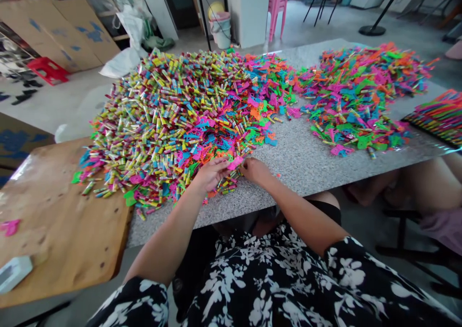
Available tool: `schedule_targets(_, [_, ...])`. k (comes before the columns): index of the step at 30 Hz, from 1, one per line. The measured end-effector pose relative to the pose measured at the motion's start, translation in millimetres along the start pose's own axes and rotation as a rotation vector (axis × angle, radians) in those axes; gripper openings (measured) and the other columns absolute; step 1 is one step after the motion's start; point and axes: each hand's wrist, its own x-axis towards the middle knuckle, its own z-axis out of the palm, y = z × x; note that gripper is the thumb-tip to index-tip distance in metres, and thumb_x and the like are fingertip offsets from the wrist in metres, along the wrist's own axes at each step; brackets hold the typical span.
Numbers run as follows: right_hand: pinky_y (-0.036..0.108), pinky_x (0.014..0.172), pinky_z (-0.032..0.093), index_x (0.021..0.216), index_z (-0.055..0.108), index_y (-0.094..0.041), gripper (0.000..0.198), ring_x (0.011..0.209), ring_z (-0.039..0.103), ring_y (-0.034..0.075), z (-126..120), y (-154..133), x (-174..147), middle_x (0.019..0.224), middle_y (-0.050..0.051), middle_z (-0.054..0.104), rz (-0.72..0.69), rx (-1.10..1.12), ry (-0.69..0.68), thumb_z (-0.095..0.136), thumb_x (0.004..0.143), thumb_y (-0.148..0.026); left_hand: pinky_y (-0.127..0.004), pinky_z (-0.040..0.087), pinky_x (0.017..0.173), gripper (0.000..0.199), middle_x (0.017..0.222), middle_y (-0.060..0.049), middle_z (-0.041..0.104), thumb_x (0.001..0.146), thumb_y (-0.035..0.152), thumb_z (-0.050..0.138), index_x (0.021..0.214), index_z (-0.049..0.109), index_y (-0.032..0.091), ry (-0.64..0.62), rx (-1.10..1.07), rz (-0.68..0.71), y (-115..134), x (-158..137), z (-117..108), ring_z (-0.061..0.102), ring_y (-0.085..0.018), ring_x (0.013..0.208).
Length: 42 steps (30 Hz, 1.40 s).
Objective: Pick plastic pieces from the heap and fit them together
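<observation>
Between my thumb and fingers, my left hand pinches a flat pink plastic piece at the front edge of a big heap. My right hand is closed at the other end of that piece, its fingertips curled in; whatever small thing they grip is hidden. Right behind both hands lies the heap of small capped tubes with yellow, blue and pink labels. Mixed into its near side are loose bright plastic pieces in pink, orange, green and blue.
A second pile of coloured plastic pieces covers the right part of the speckled grey table. Farther right sits a tray of long coloured sticks. A wooden board adjoins on the left, holding a white block. Another person's legs show at right.
</observation>
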Motion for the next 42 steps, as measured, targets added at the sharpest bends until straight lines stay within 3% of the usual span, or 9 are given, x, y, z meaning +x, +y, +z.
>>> schedule_targets(4, [0.035, 0.086, 0.055, 0.113, 0.077, -0.017, 0.034, 0.107, 0.075, 0.031, 0, -9, 16, 0.110, 0.019, 0.079, 0.062, -0.036, -0.054, 0.064, 0.100, -0.045, -0.026, 0.064, 0.066, 0.031, 0.078, -0.002, 0.073, 0.078, 0.002, 0.082, 0.104, 0.069, 0.013, 0.067, 0.040, 0.037, -1, 0, -3, 0.072, -0.014, 0.065])
schedule_targets(8, [0.031, 0.070, 0.054, 0.089, 0.077, -0.022, 0.017, 0.076, 0.075, 0.026, -9, 5, 31, 0.069, 0.007, 0.073, 0.095, 0.111, -0.179, 0.071, 0.092, -0.038, -0.027, 0.065, 0.071, 0.023, 0.082, -0.005, 0.076, 0.081, 0.005, 0.079, 0.092, 0.062, 0.015, 0.030, 0.019, 0.062, -3, 0, 0, 0.075, -0.016, 0.072])
schedule_targets(11, [0.029, 0.058, 0.050, 0.073, 0.067, -0.023, 0.026, 0.053, 0.065, 0.021, -13, 16, 28, 0.047, 0.000, 0.056, 0.153, 0.336, -0.133, 0.070, 0.090, -0.042, -0.029, 0.065, 0.074, 0.026, 0.085, -0.006, 0.077, 0.083, 0.008, 0.079, 0.091, 0.056, 0.017, 0.021, -0.017, 0.096, -5, 1, 4, 0.079, -0.019, 0.078])
schedule_targets(13, [0.028, 0.054, 0.049, 0.073, 0.060, -0.024, 0.029, 0.048, 0.059, 0.017, -14, 19, 19, 0.048, -0.002, 0.055, 0.141, 0.630, -0.073, 0.070, 0.089, -0.046, -0.030, 0.065, 0.074, 0.028, 0.088, -0.007, 0.078, 0.083, 0.011, 0.081, 0.095, 0.056, 0.018, 0.028, -0.034, 0.116, -6, 2, 7, 0.080, -0.021, 0.082])
schedule_targets(16, [0.026, 0.050, 0.050, 0.087, 0.055, -0.024, 0.034, 0.050, 0.058, 0.014, -16, 12, 1, 0.069, -0.002, 0.068, 0.053, 1.131, -0.039, 0.074, 0.080, -0.052, -0.032, 0.065, 0.080, 0.036, 0.095, -0.006, 0.080, 0.081, 0.016, 0.084, 0.107, 0.060, 0.018, -0.005, -0.044, 0.168, -8, 4, 10, 0.080, -0.021, 0.087])
schedule_targets(18, [0.026, 0.050, 0.051, 0.094, 0.054, -0.025, 0.040, 0.054, 0.061, 0.013, -17, 5, -8, 0.082, -0.002, 0.073, 0.018, 1.299, -0.030, 0.077, 0.076, -0.052, -0.032, 0.064, 0.083, 0.043, 0.099, -0.005, 0.080, 0.079, 0.019, 0.086, 0.115, 0.063, 0.017, -0.047, -0.033, 0.187, -10, 4, 13, 0.079, -0.019, 0.088])
schedule_targets(25, [0.025, 0.050, 0.050, 0.098, 0.061, -0.024, 0.040, 0.054, 0.059, 0.012, -21, -5, -19, 0.070, -0.006, 0.065, -0.028, 1.408, 0.018, 0.082, 0.076, -0.051, -0.029, 0.063, 0.083, 0.044, 0.099, -0.002, 0.077, 0.080, 0.024, 0.088, 0.117, 0.065, 0.018, -0.021, -0.038, 0.259, -16, 3, 27, 0.075, -0.015, 0.084])
schedule_targets(32, [0.025, 0.048, 0.049, 0.089, 0.062, -0.023, 0.040, 0.051, 0.058, 0.012, -18, -7, -20, 0.065, -0.005, 0.065, 0.046, 1.544, 0.072, 0.086, 0.070, -0.048, -0.031, 0.062, 0.087, 0.048, 0.099, -0.002, 0.076, 0.080, 0.028, 0.089, 0.119, 0.064, 0.019, -0.006, 0.010, 0.306, -21, 1, 34, 0.075, -0.015, 0.087])
schedule_targets(42, [0.024, 0.039, 0.041, 0.078, 0.057, -0.023, 0.034, 0.040, 0.053, 0.011, -21, -10, -22, 0.057, -0.005, 0.064, 0.130, 1.639, 0.072, 0.086, 0.069, -0.039, -0.039, 0.067, 0.079, 0.040, 0.092, -0.003, 0.075, 0.088, 0.041, 0.078, 0.119, 0.066, 0.020, 0.063, 0.386, 0.578, -33, 0, 36, 0.078, -0.022, 0.082])
